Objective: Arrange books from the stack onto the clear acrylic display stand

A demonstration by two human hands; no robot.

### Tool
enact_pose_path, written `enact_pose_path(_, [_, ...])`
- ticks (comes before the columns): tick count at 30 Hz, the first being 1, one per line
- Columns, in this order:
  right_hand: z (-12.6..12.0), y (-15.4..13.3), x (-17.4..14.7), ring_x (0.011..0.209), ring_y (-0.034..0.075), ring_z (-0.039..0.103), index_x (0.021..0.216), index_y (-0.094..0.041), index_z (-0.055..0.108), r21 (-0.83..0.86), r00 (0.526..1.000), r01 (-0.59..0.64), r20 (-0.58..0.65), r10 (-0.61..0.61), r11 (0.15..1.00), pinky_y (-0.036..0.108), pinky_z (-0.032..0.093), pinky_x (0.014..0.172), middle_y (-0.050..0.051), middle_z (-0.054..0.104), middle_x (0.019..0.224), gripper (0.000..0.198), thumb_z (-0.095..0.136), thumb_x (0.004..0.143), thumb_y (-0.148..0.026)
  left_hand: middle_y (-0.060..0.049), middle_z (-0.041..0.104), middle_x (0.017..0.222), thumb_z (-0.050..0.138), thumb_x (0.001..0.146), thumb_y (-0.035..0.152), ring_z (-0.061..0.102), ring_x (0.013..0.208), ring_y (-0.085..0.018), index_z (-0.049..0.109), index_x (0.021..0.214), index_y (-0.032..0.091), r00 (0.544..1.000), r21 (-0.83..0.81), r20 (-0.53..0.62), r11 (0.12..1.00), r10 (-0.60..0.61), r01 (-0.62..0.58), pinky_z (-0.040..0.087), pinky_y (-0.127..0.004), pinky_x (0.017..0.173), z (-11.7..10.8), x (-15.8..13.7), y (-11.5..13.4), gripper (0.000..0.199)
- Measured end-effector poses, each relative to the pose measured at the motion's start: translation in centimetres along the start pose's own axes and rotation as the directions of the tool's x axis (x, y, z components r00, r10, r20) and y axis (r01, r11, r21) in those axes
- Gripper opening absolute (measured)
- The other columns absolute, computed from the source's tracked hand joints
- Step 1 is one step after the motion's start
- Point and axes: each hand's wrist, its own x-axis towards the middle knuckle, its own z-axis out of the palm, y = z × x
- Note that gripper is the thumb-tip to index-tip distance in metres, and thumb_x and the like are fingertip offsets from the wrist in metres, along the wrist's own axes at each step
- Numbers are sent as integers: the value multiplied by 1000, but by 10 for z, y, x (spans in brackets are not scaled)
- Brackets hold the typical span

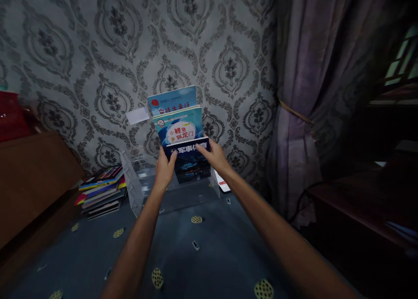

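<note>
Gripping navy book [193,167], both hands [165,168] [216,157], half-curled

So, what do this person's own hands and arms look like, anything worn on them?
The left hand and the right hand are ordinary human ones, ungloved, with nothing visibly worn. The forearms are sleeveless as far as they show.

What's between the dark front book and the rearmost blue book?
A teal book with red lettering, its upper part showing in the head view.
</note>
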Motion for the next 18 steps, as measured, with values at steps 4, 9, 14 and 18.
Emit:
enact_pose_path(4, [1,-1,0,112,30,67,126,-19,65,-15,1000,-13,-15,13,1000,47,51,104,7,74,119,52,62,86,-53,-14,57,146,51,101,40,54,135,-27,39,151,19,1000,17,-5,1000,-9,9,43,-43,113,2,1,-3,56])
enact_pose_path(9, [1,-3,-1,113,30,67,122,-21,68,-20,1000,-14,-20,14,1000,47,51,104,7,74,118,48,62,86,-52,-15,59,144,52,100,45,56,133,-28,39,152,18,1000,58,-8,998,-9,9,46,-42,110,2,0,-5,59])
enact_pose_path(14, [2,-1,0,115,30,67,125,-19,66,4,1000,-16,-17,16,1000,47,52,103,8,73,119,51,63,86,-52,-16,62,138,53,100,45,61,125,-28,38,152,16,999,71,-6,997,-33,34,48,-43,106,2,-1,-6,61])
enact_pose_path(18, [-1,5,0,116,30,66,125,-19,65,35,999,-45,-12,45,998,47,50,105,8,72,123,57,67,83,-57,-16,56,145,52,101,46,55,133,-28,36,153,17,1000,26,13,1000,-7,7,44,-45,111,2,-2,-8,62])
